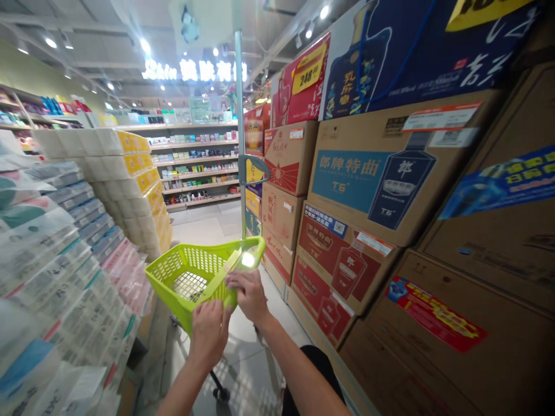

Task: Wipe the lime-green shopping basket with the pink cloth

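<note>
A lime-green plastic shopping cart (169, 289) with a slotted basket stands right in front of me. My left hand (210, 332) is closed over the basket's near rim, its knuckles up. Just to the right of it and a little farther forward, my right hand (248, 293) has its fingers curled over the rim beside the cart's raised green handle loop (259, 248). A bright light reflects off the plastic near that hand. The undersides of both hands are hidden. Below the basket, one dark caster wheel (221, 395) shows on the floor.
Stacked cartons (373, 167) line the right side closely. On the left rise piles of wrapped tissue packs (65, 248) and yellow-and-white paper packs (139, 185). A metal post (240, 127) stands past the cart. Shelves of small goods (195, 156) cross the far end of the tiled aisle.
</note>
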Demonstrator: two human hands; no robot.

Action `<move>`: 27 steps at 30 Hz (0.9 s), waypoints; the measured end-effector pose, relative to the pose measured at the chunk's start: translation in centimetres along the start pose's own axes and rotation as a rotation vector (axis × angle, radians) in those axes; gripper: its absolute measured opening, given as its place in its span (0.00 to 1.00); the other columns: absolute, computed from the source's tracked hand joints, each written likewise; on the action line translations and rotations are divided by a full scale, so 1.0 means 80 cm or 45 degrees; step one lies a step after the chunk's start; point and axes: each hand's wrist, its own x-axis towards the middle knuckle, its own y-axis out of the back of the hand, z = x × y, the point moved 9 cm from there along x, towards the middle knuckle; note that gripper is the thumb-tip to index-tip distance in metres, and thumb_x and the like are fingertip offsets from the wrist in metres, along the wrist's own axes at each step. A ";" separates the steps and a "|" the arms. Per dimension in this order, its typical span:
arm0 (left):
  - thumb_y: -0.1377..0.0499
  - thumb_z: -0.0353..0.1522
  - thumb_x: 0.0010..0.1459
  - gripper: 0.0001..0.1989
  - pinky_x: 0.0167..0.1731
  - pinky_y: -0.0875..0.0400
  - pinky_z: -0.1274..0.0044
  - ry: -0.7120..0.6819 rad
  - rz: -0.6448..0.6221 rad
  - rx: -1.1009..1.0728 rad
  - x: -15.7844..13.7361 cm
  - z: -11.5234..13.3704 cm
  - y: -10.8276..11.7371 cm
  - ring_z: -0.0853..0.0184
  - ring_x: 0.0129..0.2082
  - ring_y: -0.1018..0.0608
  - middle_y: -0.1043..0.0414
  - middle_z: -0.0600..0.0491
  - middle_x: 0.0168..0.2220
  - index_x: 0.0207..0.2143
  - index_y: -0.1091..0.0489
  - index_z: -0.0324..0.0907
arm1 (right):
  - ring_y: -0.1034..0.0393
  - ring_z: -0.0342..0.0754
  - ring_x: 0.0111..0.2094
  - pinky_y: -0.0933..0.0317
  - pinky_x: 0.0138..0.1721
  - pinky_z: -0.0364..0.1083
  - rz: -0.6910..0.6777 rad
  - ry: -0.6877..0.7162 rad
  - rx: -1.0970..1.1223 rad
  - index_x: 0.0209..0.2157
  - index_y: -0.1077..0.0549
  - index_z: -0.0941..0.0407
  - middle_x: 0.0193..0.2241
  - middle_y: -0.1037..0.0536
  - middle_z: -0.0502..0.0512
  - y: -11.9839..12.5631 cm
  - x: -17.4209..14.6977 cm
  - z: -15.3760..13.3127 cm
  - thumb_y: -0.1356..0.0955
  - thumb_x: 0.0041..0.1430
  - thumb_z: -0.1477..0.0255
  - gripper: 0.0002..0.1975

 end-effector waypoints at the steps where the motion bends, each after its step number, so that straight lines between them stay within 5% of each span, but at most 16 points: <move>1: 0.57 0.39 0.67 0.18 0.44 0.40 0.69 -0.020 0.004 -0.047 -0.003 0.009 0.000 0.63 0.36 0.29 0.29 0.52 0.30 0.31 0.33 0.43 | 0.29 0.47 0.48 0.49 0.50 0.50 0.030 -0.032 0.013 0.32 0.24 0.51 0.41 0.19 0.47 0.012 0.006 0.010 0.40 0.56 0.84 0.18; 7: 0.54 0.40 0.67 0.15 0.46 0.38 0.69 -0.106 -0.087 -0.349 -0.001 0.028 -0.014 0.65 0.42 0.28 0.28 0.52 0.38 0.43 0.31 0.46 | 0.28 0.47 0.47 0.50 0.50 0.50 0.115 -0.118 0.036 0.30 0.24 0.51 0.41 0.19 0.46 0.052 0.028 0.056 0.40 0.55 0.83 0.17; 12: 0.52 0.50 0.62 0.22 0.52 0.40 0.63 0.112 -0.163 -0.290 0.010 -0.073 -0.051 0.59 0.51 0.29 0.28 0.50 0.47 0.44 0.27 0.49 | 0.31 0.49 0.46 0.50 0.50 0.51 0.088 -0.177 -0.087 0.29 0.24 0.52 0.41 0.19 0.48 0.054 0.020 0.053 0.40 0.51 0.84 0.17; 16: 0.60 0.51 0.64 0.28 0.46 0.37 0.68 0.215 -0.357 -0.345 -0.002 -0.120 -0.084 0.60 0.42 0.25 0.23 0.51 0.36 0.36 0.27 0.46 | 0.36 0.50 0.46 0.52 0.50 0.51 -0.049 -0.059 -0.184 0.25 0.25 0.52 0.35 0.20 0.47 0.037 -0.010 0.013 0.37 0.48 0.84 0.14; 20: 0.63 0.52 0.64 0.31 0.38 0.37 0.73 0.253 -0.475 -0.275 -0.016 -0.115 -0.086 0.62 0.36 0.24 0.24 0.50 0.32 0.30 0.27 0.45 | 0.34 0.49 0.45 0.51 0.50 0.51 -0.130 0.010 -0.145 0.25 0.24 0.51 0.35 0.19 0.46 0.035 -0.011 0.005 0.37 0.48 0.84 0.16; 27: 0.55 0.55 0.60 0.28 0.43 0.35 0.72 0.187 -0.521 -0.312 -0.015 -0.083 -0.090 0.59 0.44 0.23 0.22 0.49 0.43 0.41 0.26 0.46 | 0.29 0.46 0.37 0.46 0.48 0.49 -0.100 -0.167 0.052 0.22 0.23 0.51 0.29 0.19 0.44 0.051 0.035 0.052 0.41 0.47 0.83 0.18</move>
